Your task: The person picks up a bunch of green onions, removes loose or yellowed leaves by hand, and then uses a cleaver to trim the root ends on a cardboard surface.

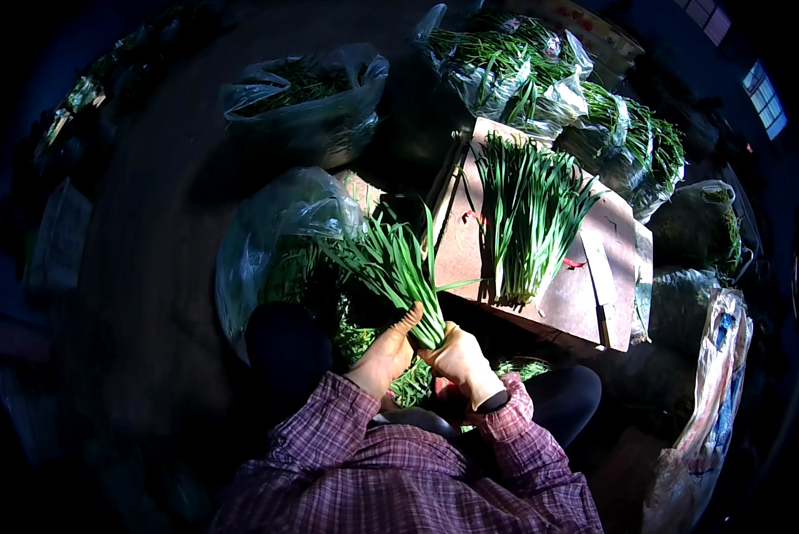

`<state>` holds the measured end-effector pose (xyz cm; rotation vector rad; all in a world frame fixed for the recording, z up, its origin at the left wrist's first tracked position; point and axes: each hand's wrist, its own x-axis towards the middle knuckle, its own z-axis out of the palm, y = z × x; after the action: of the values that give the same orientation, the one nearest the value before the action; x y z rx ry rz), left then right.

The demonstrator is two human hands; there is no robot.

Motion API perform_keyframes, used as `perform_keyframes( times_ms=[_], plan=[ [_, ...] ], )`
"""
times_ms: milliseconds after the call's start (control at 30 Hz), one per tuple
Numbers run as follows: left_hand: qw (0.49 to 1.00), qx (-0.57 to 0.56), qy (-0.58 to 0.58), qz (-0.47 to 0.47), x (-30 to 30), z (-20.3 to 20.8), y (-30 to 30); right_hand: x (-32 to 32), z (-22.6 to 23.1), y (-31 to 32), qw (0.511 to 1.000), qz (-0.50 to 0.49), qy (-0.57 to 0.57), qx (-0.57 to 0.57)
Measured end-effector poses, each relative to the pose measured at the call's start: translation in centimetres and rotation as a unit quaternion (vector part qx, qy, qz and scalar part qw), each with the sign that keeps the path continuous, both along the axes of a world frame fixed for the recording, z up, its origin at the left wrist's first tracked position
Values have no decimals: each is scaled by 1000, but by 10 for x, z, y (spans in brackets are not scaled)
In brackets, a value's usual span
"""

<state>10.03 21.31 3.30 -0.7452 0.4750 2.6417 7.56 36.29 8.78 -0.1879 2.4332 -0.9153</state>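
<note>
Both of my hands grip one bunch of garlic chives (397,262) above my lap, its pale stem ends toward me and the green leaves fanning up and to the left. My left hand (389,353) is closed on the left side of the stems, thumb pointing up along them. My right hand (463,360) wraps the lower ends, its fingers partly hidden. Ahead to the right, a larger pile of chives (535,222) lies on a pinkish board (620,238), cut ends facing me. Beside that pile rests a broad-bladed knife (599,271) with a dark handle.
An opened clear plastic bag (279,218) of greens stands at my left knee. Another bag (328,116) sits farther off. Stuffed bags of chives (515,76) line the back right. Loose leaves (413,384) lie below my hands. A crumpled woven sack (713,383) leans at right.
</note>
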Motion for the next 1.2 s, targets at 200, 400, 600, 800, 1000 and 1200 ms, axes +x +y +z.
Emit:
perform_keyframes(
  times_ms=[200,400,600,800,1000,1200],
  plan=[
    [976,-184,66,97,3,23,0,18,29,3,992,101,15,-80],
    [813,-433,381,82,-45,54,-2,-41,68,15,906,-49,-58,-416],
    [769,-398,500,-13,-108,142,3,-91,154,12,867,-146,132,-458],
    [786,-421,451,29,-116,119,9,-123,71,25,802,-137,-6,-581],
    [796,-538,274,31,-123,75,-8,-133,120,-14,948,31,77,-308],
    [917,-268,267,130,-109,48,-22,-104,86,-6,970,33,199,-135]
  ],
)
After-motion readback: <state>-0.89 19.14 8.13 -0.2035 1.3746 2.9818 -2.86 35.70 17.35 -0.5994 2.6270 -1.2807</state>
